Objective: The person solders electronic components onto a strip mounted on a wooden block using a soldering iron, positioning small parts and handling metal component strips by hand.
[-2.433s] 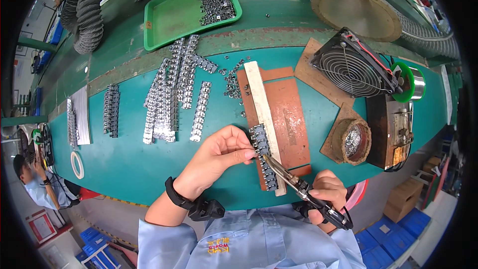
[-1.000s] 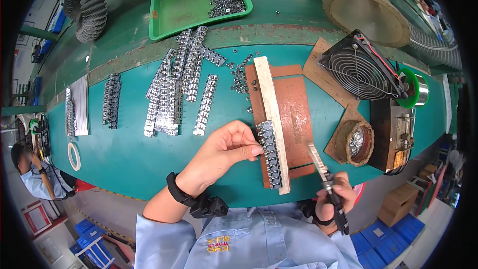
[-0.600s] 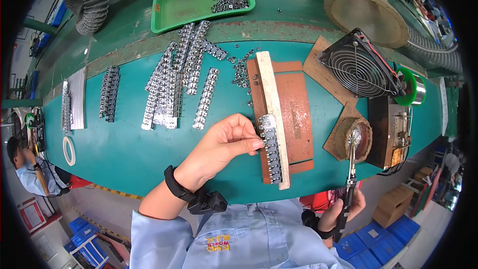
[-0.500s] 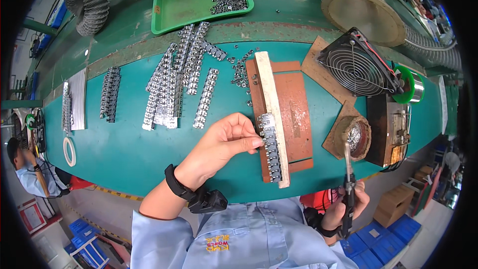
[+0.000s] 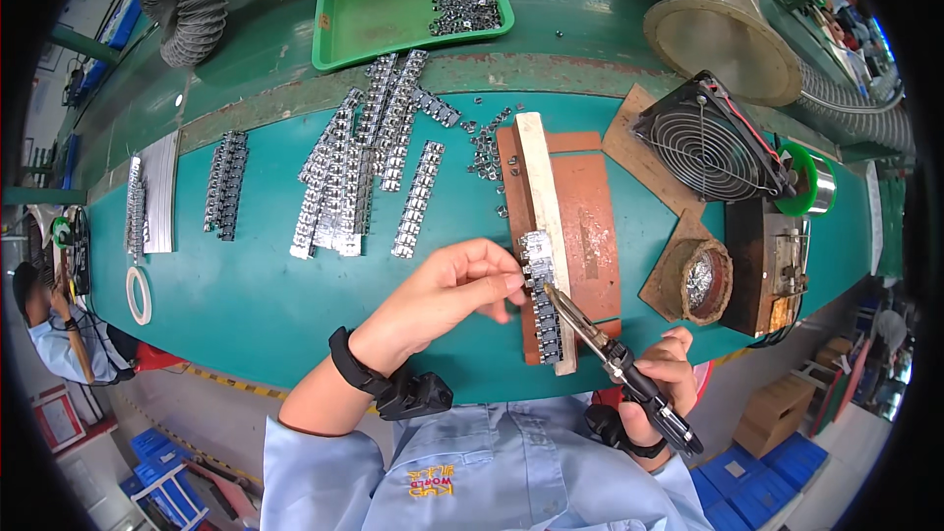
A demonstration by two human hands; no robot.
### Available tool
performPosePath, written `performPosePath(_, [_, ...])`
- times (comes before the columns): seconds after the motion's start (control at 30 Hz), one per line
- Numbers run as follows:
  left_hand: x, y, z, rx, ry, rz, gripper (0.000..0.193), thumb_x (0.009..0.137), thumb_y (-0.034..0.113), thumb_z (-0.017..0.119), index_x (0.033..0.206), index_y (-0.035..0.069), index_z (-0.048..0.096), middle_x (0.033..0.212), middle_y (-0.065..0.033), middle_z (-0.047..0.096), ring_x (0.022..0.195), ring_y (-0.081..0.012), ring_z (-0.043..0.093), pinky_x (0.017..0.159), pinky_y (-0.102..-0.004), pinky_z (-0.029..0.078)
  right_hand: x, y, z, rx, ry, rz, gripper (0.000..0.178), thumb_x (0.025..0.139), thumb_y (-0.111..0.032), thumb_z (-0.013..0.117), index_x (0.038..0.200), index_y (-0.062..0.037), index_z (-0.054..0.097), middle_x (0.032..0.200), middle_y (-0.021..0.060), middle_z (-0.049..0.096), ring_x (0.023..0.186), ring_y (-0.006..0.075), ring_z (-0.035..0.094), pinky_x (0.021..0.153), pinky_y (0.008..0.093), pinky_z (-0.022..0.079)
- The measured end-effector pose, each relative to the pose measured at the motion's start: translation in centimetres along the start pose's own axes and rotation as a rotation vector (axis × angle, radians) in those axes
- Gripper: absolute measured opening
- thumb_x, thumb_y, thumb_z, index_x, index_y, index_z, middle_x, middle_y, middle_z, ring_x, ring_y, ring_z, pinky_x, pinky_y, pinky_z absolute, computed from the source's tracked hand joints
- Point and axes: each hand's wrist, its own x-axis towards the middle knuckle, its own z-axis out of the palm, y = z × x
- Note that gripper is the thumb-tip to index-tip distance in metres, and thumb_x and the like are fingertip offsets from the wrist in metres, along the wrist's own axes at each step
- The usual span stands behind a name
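Note:
My left hand (image 5: 447, 290) is closed in a pinch at the left edge of a circuit board strip (image 5: 547, 334); whatever is between the fingertips is too small to make out. The strip lies along a pale wooden bar (image 5: 536, 167) on a reddish-brown board (image 5: 588, 226). In my right hand (image 5: 669, 374) is a soldering iron (image 5: 621, 366), its tip at the strip's middle, close to my left fingertips. Beyond the strip, small metal parts (image 5: 487, 152) lie scattered on the green mat (image 5: 246, 305).
Left of the bar lie piled board strips (image 5: 334, 202). A green tray (image 5: 364, 25) of small parts stands behind. To the right are a fan (image 5: 710, 138), a round pot (image 5: 703, 285) with shiny metal, a solder spool (image 5: 814, 182) and a metal-topped box (image 5: 762, 265). An extraction hood (image 5: 718, 44) hangs beyond.
My right hand has brought the soldering iron up and left, from beside the pot to the strip. My left hand stays at the strip's edge. The view has shifted slightly.

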Motion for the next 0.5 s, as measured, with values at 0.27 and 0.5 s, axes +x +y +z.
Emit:
performPosePath(0.27, [-0.12, -0.17, -0.1, 0.118, -0.071, -0.057, 0.013, 0.088, 0.014, 0.052, 0.085, 0.002, 0.056, 0.075, -0.0009, 0.059, 0.066, -0.0076, 0.055, 0.063, -0.0205, 0.044, 0.45, 0.11, 0.13, 0.011, -0.046, 0.012, 0.037, 0.063, -0.028, 0.072, 0.087, -0.0056, 0.055, 0.064, 0.0031, 0.059, 0.06, 0.0162, 0.051, 0.079, 0.0386, 0.029])
performPosePath(0.5, [-0.09, -0.36, -0.04, 0.124, -0.068, 0.0, 0.013, 0.088, 0.014, 0.052, 0.085, 0.002, 0.056, 0.072, 0.0005, 0.056, 0.066, -0.0069, 0.054, 0.063, -0.0205, 0.044, 0.59, 0.13, 0.36, 0.011, -0.055, 0.012, 0.036, 0.063, -0.028, 0.072, 0.086, -0.0063, 0.055, 0.065, 0.0028, 0.06, 0.061, 0.016, 0.052, 0.078, 0.0387, 0.03])
